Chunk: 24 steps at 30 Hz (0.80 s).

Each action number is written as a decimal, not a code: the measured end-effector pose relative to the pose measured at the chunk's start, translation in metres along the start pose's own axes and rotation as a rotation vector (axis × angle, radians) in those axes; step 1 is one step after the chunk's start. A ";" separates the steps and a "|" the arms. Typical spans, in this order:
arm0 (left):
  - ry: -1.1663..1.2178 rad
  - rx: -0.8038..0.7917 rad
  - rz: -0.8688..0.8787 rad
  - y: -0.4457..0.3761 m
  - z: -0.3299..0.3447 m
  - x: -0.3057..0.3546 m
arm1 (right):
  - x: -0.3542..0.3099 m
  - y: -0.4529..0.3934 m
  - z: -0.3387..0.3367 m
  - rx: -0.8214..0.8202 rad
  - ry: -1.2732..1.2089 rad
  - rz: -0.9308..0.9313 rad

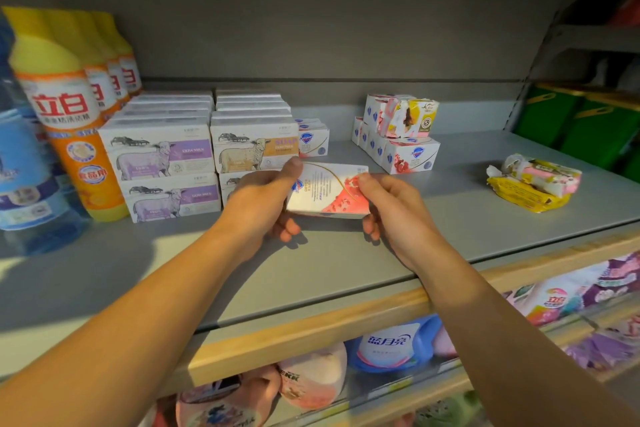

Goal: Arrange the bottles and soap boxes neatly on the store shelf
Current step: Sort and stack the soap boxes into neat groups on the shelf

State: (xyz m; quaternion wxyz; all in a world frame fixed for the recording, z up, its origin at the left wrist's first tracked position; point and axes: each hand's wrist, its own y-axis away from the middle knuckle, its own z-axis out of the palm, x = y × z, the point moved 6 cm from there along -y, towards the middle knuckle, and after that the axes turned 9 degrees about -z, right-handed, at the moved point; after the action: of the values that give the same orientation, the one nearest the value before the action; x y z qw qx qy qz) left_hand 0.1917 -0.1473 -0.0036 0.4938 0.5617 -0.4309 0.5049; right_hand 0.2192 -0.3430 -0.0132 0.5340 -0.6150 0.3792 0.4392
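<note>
Both hands hold one white and pink soap box (327,191) just above the grey shelf (346,263). My left hand (263,204) grips its left end, thumb on top. My right hand (391,208) grips its right end. Behind my left hand stand stacked sheep-print soap boxes, purple ones (162,163) and orange ones (254,146). A small white soap box (313,140) lies behind those. To the right is a group of white and pink soap boxes (398,149) with a wrapped soap (408,116) on top. Yellow and orange bottles (69,114) stand at the left.
A blue bottle (24,163) stands at the far left edge. Loose yellow and pink wrapped soaps (533,182) lie at the right of the shelf. Green packs (581,121) fill the neighbouring shelf. Below the wooden shelf lip (311,333) sit detergent bottles and pouches.
</note>
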 end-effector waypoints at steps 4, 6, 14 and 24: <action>0.016 -0.022 -0.006 0.001 0.004 0.001 | 0.003 0.000 -0.003 0.003 0.048 0.008; 0.030 -0.043 0.006 0.002 0.004 0.002 | 0.004 -0.002 -0.003 -0.003 0.055 -0.017; 0.116 -0.127 0.094 0.011 0.010 0.013 | -0.001 -0.003 -0.003 0.040 -0.213 0.010; -0.184 0.003 0.333 0.012 0.008 0.019 | -0.008 0.003 -0.002 -0.017 -0.005 -0.138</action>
State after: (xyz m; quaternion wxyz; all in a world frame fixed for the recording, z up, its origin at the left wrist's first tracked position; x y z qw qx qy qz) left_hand 0.1830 -0.1563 0.0168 0.3609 0.5273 -0.5605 0.5268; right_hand 0.2144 -0.3457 -0.0064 0.5587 -0.6430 0.3308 0.4062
